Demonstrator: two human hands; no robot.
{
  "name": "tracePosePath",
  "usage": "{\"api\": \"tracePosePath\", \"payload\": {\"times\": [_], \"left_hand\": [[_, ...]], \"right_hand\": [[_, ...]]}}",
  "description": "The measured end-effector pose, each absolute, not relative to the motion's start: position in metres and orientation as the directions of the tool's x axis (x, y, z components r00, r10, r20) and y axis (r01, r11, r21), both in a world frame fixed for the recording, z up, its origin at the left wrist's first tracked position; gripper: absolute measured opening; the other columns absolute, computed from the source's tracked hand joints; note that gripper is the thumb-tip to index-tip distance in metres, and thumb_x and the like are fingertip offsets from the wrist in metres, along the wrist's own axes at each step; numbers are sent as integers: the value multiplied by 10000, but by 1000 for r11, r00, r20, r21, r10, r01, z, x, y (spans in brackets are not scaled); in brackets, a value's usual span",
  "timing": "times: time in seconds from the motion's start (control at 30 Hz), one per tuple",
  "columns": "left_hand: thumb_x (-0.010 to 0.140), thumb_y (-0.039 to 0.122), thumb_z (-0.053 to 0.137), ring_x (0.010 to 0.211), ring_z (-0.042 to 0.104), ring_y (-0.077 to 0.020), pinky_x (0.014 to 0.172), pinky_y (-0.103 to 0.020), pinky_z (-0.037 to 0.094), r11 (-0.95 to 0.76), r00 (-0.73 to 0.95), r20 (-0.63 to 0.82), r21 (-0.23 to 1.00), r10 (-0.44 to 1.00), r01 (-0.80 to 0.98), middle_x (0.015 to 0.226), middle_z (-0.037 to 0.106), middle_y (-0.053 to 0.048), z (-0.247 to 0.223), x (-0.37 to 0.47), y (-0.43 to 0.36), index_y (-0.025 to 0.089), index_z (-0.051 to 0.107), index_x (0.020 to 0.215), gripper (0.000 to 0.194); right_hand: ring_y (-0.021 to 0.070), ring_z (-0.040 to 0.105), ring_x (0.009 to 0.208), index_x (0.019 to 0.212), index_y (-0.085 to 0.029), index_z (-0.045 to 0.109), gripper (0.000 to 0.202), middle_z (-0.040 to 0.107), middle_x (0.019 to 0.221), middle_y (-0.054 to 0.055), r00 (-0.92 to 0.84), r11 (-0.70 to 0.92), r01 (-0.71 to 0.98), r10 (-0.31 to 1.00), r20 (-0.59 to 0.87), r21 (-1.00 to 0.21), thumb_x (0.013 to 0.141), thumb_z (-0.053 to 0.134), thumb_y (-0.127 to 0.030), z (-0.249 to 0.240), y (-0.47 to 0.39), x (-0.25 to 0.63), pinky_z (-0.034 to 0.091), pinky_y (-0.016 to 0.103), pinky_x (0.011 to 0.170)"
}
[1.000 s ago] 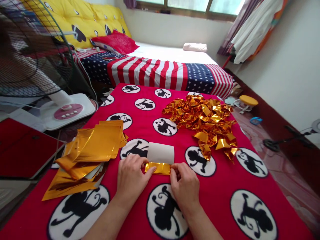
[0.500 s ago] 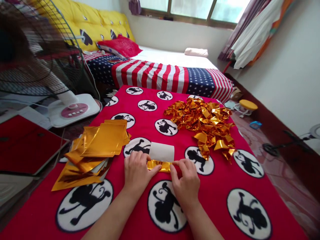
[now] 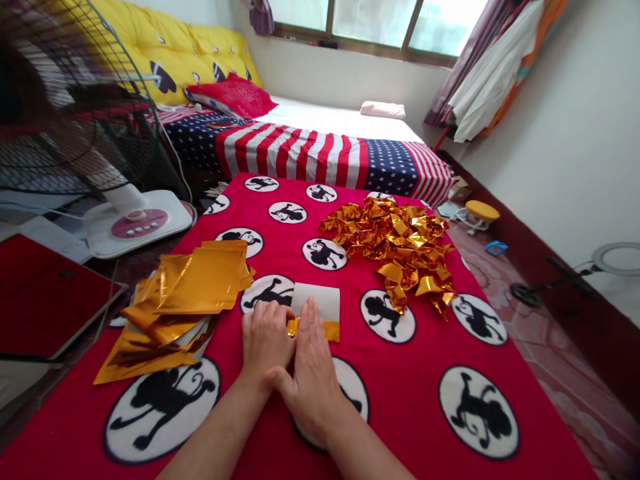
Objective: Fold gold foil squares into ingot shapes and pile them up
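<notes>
A sheet of gold foil paper lies on the red cloth with its white back up and its near edge folded over, showing a gold strip. My right hand presses flat on it, fingers stretched out and together, pointing away from me. Beside it, my left hand has its fingers curled at the left end of the gold strip; its fingertips and thumb are partly hidden. To the left is a loose stack of flat gold foil sheets. A heap of folded gold foil pieces lies at the far right.
The table is covered by a red cloth with monkey prints. An electric fan stands at the left, near a red board. Beyond the table is a bed. A yellow stool is on the floor at right.
My right hand has moved left from the strip's right end and flattened across the paper, next to my left hand. The gold strip's right end now shows. The view has shifted slightly.
</notes>
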State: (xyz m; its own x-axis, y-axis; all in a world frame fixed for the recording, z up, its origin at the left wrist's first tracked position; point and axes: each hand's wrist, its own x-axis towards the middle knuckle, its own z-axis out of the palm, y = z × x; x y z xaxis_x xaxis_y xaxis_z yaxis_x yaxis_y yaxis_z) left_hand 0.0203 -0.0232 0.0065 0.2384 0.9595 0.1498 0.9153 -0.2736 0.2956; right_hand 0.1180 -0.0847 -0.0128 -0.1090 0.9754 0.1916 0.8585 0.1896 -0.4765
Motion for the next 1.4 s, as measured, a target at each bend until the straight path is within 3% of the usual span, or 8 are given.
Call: {"api": "tracePosePath", "payload": {"times": [0.23,0.5,0.67,0.73,0.8,0.93,1.17,1.4], "left_hand": [[838,451,578,925,531,-277,783,-411,352,-288,236,198,298,951,910,866,636,-61,5,19,-24,208,641,849,251],[848,289,601,901,562,-247,762,-385,383,-320,280,159,356,947,878,814,633,-24,13,3,-19,233,655,830,80],[857,242,566,1093,538,-284,932,-454,403,-376,291,270,363,918,852,1117,622,-94,25,23,-35,203,678,934,141],[864,327,573,1266,449,-281,1055,-451,362,-534,458,275,463,845,708,1353,517,-105,23,38,-47,217,614,1183,340],[837,508,580,1406,284,-303,1119,-458,315,-679,698,210,532,684,505,1549,282,-111,18,51,-58,233,372,1445,699],[828,668,471,1468,52,-345,1167,-535,174,-734,856,96,567,509,373,1608,0,-99,6,57,-62,256,82,1531,903],[803,714,450,1476,61,-263,1197,-429,141,-737,819,48,470,572,486,1602,42,-113,-4,30,-44,170,5,1529,1010],[883,656,354,1471,121,-244,1186,-434,134,-755,775,48,272,630,597,1590,125,-129,-6,-7,-31,156,132,1522,842]], "right_hand": [[286,26,1467,1517,-63,123,963,31,1584,156,-155,174,954,983,96,-244,847,418,-690,-20,-102,163,148,501,1174],[237,14,1473,1524,-133,119,869,11,1588,78,-155,156,975,988,17,-160,881,386,-652,-13,-109,185,98,479,1177],[253,28,1473,1521,-129,139,829,40,1591,91,-135,139,978,990,33,-153,888,423,-583,-17,-109,181,101,506,1172],[270,62,1470,1521,-146,152,768,101,1589,97,-141,149,977,988,58,-155,903,436,-502,-22,-109,180,103,529,1169],[297,128,1459,1519,-183,188,696,183,1576,93,-148,160,973,985,85,-164,912,444,-407,-28,-109,178,125,547,1162],[331,223,1432,1505,-221,258,637,261,1550,92,-129,142,976,988,90,-167,901,445,-294,-35,-108,175,162,570,1144],[285,114,1463,1518,-130,170,736,139,1576,112,-137,145,982,988,72,-123,884,455,-373,-19,-109,175,114,551,1158],[248,75,1470,1503,-112,232,663,96,1583,85,-112,113,985,994,21,-133,931,389,-407,-9,-108,178,137,521,1162]]}}
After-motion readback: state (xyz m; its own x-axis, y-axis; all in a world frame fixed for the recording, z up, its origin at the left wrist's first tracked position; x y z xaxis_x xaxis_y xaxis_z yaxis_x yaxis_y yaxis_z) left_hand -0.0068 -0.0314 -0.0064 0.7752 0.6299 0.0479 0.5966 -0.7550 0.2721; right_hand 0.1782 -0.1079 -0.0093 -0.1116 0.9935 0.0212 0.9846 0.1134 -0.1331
